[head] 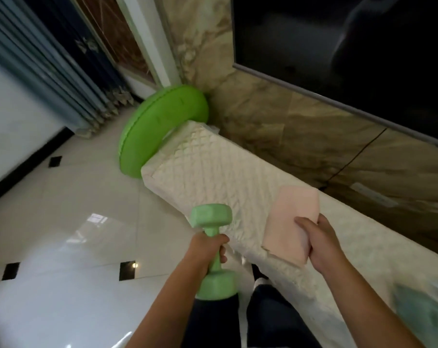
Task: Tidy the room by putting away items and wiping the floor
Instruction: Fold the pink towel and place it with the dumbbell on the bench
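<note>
Soft daylight, floor glare, edge blur

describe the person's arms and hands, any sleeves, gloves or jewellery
Both arms are bare to the frame edge: no sleeves show on the left forearm or right forearm. The left hand and right hand wear no gloves, and no watch, ring or band is visible.

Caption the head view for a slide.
Left hand grips a green dumbbell; right hand holds a folded pink cloth at a quilted cream cover.
</note>
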The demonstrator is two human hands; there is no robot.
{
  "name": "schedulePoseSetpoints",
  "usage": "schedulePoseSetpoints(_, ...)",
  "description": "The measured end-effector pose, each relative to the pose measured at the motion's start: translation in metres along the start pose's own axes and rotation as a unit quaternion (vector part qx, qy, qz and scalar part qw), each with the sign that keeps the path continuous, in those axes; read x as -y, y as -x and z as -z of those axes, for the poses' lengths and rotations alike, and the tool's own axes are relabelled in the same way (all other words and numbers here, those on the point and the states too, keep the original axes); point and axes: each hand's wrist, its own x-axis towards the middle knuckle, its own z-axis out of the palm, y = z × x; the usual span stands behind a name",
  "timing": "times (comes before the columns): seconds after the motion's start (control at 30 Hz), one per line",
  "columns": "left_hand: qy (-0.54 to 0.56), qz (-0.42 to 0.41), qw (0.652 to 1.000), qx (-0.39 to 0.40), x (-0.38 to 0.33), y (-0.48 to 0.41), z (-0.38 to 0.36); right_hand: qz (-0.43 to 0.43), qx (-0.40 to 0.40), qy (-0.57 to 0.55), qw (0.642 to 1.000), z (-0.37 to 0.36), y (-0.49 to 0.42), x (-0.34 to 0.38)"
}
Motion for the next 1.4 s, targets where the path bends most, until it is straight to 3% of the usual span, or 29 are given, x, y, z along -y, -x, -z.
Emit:
schedulePoseSetpoints(0.4, -0.141, 0.02, 0.99, -0.019, -0.086, -0.259, 0.037, -0.065, -0.15, -0.049, 0.985, -0.147, -0.165, -0.042)
schedulePoseSetpoints(0.73, -0.3, -0.042, 0.953, -0.004, -0.072, -0.415, 0.016, -0.102, -0.162, -0.105, 0.976, -0.173, -0.248, -0.138)
schedulePoseSetpoints(0.9, -0.346, -0.075, 0.934, 0.042, -0.061, -0.462, -0.004, -0.057, -0.159, -0.074, 0.983, -0.163, -0.287, -0.159)
schedulePoseSetpoints(1.13, -0.394, -0.099, 0.907, 0.108, -0.069, -0.484, -0.012, -0.016, -0.077, -0.092, 0.993, -0.163, -0.307, -0.145)
schedulePoseSetpoints(1.4, -0.406, -0.1, 0.901, 0.114, -0.074, -0.481, -0.003, -0.052, -0.141, -0.01, 0.989, -0.167, -0.326, -0.161)
